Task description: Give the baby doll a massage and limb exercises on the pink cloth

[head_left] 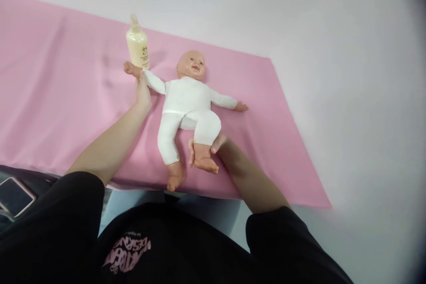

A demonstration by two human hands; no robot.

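A baby doll [188,97] with a white cloth body and bare plastic head, hands and feet lies face up, its head away from me. My left hand [143,93] is closed around the doll's arm on the left, near its wrist; most of the fingers are hidden. Around the lower leg on the right, just above the foot, my right hand [218,143] is wrapped, with the thumb on one side and fingertips showing on the other. The doll's other arm stretches out to the right, and its other leg hangs toward me.
A cream-coloured pump bottle [138,48] stands just beyond my left hand. Pink cloth [273,142] covers the table, its near edge close to my body. At the lower left lies a phone [16,196] on a dark surface. A pale wall or floor borders the cloth.
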